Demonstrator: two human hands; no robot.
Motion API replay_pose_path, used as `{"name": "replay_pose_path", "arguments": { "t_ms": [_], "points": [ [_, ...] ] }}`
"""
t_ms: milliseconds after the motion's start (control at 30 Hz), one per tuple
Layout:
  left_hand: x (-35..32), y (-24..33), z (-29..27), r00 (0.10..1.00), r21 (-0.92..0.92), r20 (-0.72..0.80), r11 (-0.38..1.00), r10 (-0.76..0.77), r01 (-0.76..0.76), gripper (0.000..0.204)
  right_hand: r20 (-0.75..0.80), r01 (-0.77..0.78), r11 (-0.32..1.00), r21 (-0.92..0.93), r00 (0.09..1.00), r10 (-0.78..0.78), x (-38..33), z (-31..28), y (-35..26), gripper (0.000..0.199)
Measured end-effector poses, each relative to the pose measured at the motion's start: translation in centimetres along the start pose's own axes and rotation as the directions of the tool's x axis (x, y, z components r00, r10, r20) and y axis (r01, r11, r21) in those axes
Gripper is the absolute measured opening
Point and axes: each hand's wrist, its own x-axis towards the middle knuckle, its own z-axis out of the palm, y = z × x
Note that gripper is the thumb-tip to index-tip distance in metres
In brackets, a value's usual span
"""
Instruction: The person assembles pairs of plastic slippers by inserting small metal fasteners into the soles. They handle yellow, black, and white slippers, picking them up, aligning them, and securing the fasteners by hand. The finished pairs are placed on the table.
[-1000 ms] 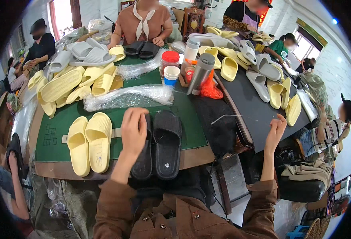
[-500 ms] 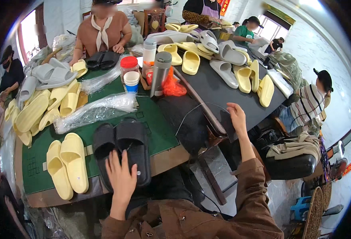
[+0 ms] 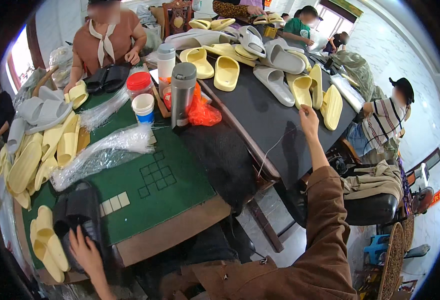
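A pair of black slippers [image 3: 82, 205] lies at the near left of the green mat, and my left hand [image 3: 86, 254] rests on their near end with its fingers spread. Close against their left side is a pair of pale yellow slippers [image 3: 44, 239], tilted and partly overlapping. My right arm stretches out over the dark table, where my right hand [image 3: 308, 121] has its fingers closed at the near end of a yellow slipper [image 3: 300, 89]. A thin pale strand [image 3: 276, 147] runs below that hand; whether it touches the hand I cannot tell.
On the green mat [image 3: 180, 182] are clear plastic bags [image 3: 105, 152], a paper cup [image 3: 143, 107], a red-lidded jar [image 3: 139, 84] and a grey flask [image 3: 183, 95]. Grey and yellow slippers are heaped at left and on the dark table [image 3: 245, 112]. Several people sit or stand around.
My left hand has slid the black slippers left against the yellow pair, uncovering pale tiles and a drawn grid. My right hand has moved forward to the yellow slippers, its fingers closing.
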Motion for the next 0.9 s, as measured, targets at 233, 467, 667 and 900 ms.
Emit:
{"name": "replay_pose_path", "arguments": {
  "t_ms": [233,467,667,900],
  "points": [
    [2.1,-6.8,0.6,0.978,0.057,0.052,0.978,-0.204,0.201,0.04,0.062,-0.107,0.964,-0.243,0.99,0.126,6.3,1.6,-1.8,0.057],
    [1.5,-4.2,-1.2,0.989,0.012,-0.054,0.99,-0.139,0.14,0.035,0.174,-0.065,0.96,-0.272,0.978,0.115,11.6,5.4,-2.9,0.08],
    [2.6,-1.5,-2.2,0.99,-0.014,-0.074,0.993,-0.12,0.119,0.034,-0.018,-0.216,0.926,-0.309,0.975,0.222,14.9,9.4,-0.7,0.082],
    [2.0,-1.2,-2.6,0.981,-0.026,-0.048,0.982,-0.186,0.185,0.036,-0.062,-0.22,0.807,-0.548,0.973,0.223,16.3,13.8,-1.5,0.069]
  ]
}}
